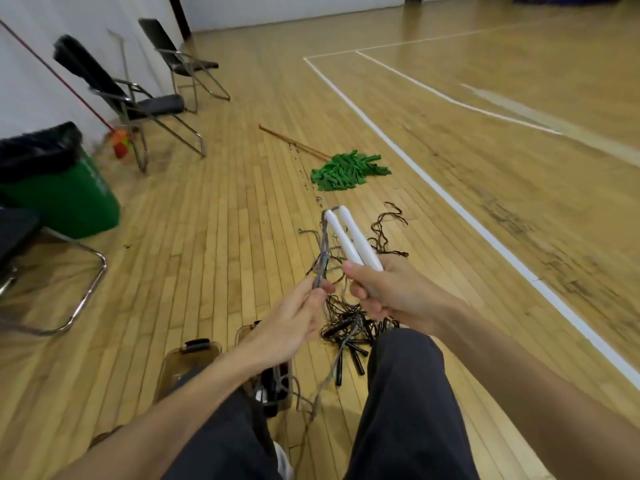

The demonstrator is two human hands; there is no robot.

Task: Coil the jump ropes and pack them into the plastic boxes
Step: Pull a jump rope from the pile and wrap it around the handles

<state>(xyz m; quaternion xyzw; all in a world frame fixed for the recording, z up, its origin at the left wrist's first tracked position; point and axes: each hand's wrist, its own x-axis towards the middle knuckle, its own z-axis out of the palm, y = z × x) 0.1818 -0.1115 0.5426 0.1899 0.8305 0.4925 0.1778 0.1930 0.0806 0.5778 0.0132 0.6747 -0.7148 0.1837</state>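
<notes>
My right hand (384, 292) grips two white jump-rope handles (349, 239) side by side, pointing up and away. Their grey cord (323, 252) runs down from the handle tips to my left hand (294, 320), which pinches the strands together; the slack hangs on toward the floor between my knees. On the floor below my hands lies a tangled pile of ropes with black handles (349, 337). Two clear plastic boxes sit by my left knee: one (187, 358) with a black latch, the other (273, 389) holding a dark rope, partly hidden by my left arm.
I sit over a wooden gym floor. A green mop (346, 169) lies ahead. Folding chairs (138, 102) stand at left by the wall, with a green bin (65, 195) and a broom (119, 143). Another chair's chrome leg (86, 292) is close at left.
</notes>
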